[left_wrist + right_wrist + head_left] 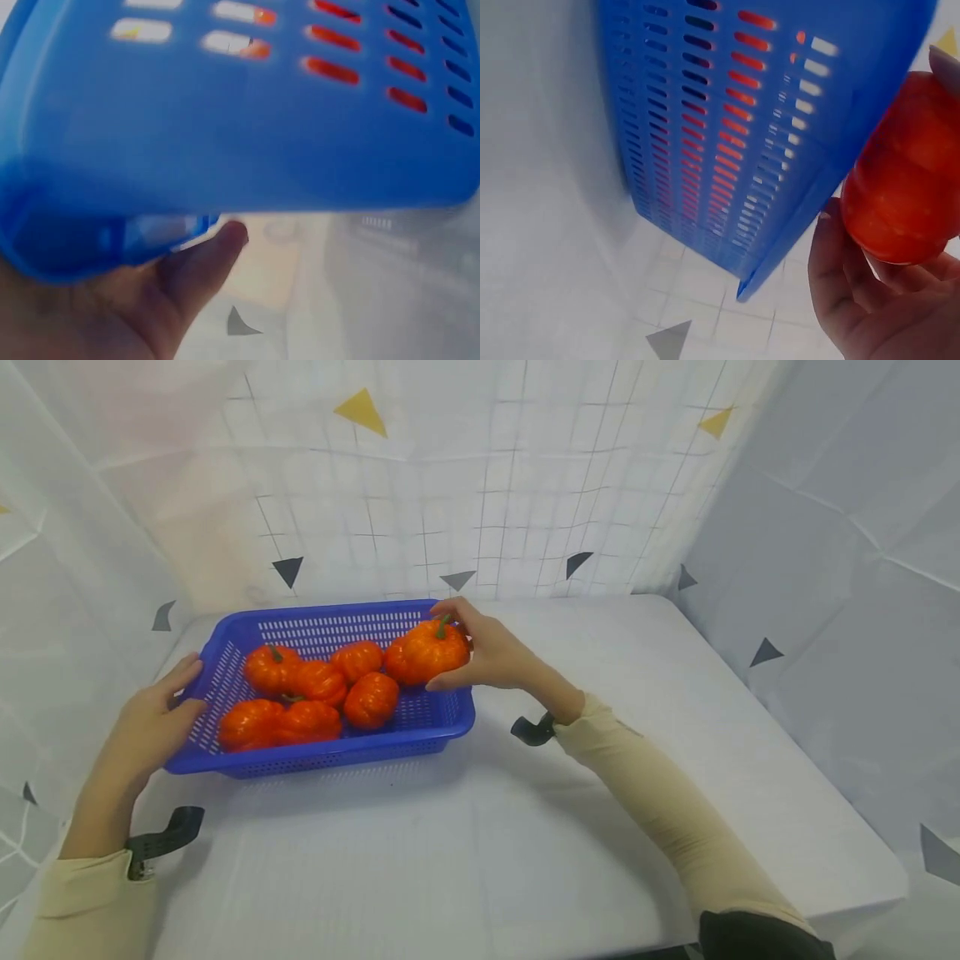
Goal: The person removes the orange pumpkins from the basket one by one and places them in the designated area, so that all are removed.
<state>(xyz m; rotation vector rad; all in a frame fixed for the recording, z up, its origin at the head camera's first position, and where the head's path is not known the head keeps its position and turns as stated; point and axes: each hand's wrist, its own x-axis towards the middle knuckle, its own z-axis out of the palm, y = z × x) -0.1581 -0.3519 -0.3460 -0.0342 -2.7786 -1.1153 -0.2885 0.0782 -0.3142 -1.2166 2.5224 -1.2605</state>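
Observation:
A blue plastic basket (pixel 408 743) with slotted walls holds several glossy orange mini pumpkins (pixel 372 700). At its right end, my right hand (pixel 491 652) grips a pumpkin (pixel 431 652) with a green stem, thumb in front and fingers behind. The right wrist view has this pumpkin (pixel 907 180) at rim height, beside the basket wall (pixel 705 112). My left hand (pixel 153 722) holds the basket's left rim, thumb over the edge. In the left wrist view, that hand (pixel 142 307) is under the rim, and the basket wall (pixel 225 150) hides part of it.
The basket rests on a white-covered table (pixel 480 852), towards the back left. Behind it rises a white sheet (pixel 420 485) with grid lines and triangle marks. Grey-white sheeting (pixel 847 568) hangs along the right side.

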